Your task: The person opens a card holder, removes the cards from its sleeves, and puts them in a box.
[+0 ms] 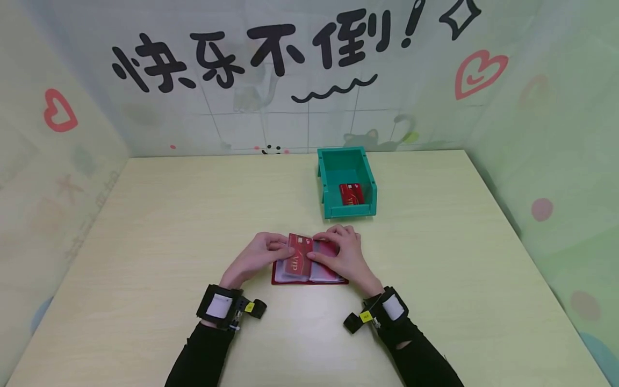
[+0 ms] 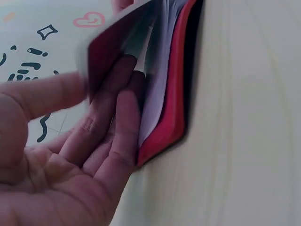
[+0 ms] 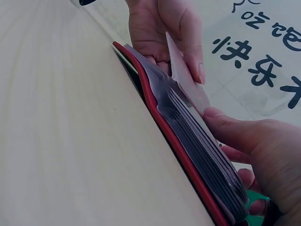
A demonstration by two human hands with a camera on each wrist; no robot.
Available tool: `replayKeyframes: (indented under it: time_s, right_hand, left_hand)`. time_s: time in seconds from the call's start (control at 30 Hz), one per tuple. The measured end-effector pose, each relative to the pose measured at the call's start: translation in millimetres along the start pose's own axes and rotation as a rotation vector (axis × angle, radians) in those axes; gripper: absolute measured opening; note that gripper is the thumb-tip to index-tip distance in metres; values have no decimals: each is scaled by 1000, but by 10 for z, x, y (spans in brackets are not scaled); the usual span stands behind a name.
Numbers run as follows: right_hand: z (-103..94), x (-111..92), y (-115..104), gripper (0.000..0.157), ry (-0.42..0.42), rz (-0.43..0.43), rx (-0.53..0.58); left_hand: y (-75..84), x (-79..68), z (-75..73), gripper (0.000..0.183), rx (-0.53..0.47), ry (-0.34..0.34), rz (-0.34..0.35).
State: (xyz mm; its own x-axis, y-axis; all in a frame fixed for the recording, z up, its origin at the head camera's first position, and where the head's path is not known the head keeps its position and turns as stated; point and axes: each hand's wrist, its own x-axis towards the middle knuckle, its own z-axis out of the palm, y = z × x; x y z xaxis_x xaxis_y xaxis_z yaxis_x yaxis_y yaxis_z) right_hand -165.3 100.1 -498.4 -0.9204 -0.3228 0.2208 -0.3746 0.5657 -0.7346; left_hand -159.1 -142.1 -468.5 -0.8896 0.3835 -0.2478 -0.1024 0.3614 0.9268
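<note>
A red card holder [image 1: 329, 282] with clear sleeve pages [image 1: 321, 274] lies spread on the table. Over its left half stands a tilted red card [image 1: 301, 258] with gold lettering. My left hand [image 1: 261, 253] pinches that card, the thumb on its face and the fingers behind, as the left wrist view shows at the card [image 2: 106, 52]. My right hand [image 1: 345, 255] grips the right-side pages, its thumb by the card's right edge and its fingers at the far edge. In the right wrist view, the sleeve stack [image 3: 207, 150] fans beside my right thumb [image 3: 230, 127].
A green open-front bin [image 1: 345, 210] stands behind the holder, slightly to the right, with a red card [image 1: 351, 194] inside. The pale wooden table [image 1: 159, 231] meets printed backdrop panels [image 1: 193, 118] at the back and sides. Each wrist wears a black camera strap [image 1: 220, 306].
</note>
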Motion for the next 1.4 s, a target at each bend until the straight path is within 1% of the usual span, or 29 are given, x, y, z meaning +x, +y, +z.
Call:
replayKeyframes:
  time_s: [0.13, 0.23, 0.33, 0.43, 0.57, 0.7, 1.0, 1.27, 1.4]
  right_hand:
    - [-3, 3, -7, 40, -20, 0, -33]
    - [-14, 13, -29, 37, -37, 15, -66]
    - [-36, 23, -108, 28, -61, 32, -117]
    - [-60, 18, -266, 21, -81, 56, -192]
    - [-73, 0, -457, 21, -102, 102, -274]
    - [-42, -13, -512, 23, -122, 142, -277]
    - [2, -4, -427, 28, -176, 211, -159]
    - [16, 6, -370, 20, -138, 238, -49]
    - [9, 8, -374, 19, -131, 247, -28]
  left_hand:
    - [-13, -9, -4, 34, 33, 69, -65]
    - [-9, -10, 9, 30, 20, 106, -130]
    - [-3, -4, 23, 30, 4, 99, -185]
    - [6, -9, 27, 28, 3, 74, -207]
    - [9, -17, 22, 25, 11, 56, -202]
    - [8, -19, 16, 21, 18, 64, -206]
    - [-3, -36, 16, 21, 28, 50, -174]
    - [-8, -41, -1, 20, -4, 12, -139]
    - [-15, -43, -14, 21, -36, -10, -125]
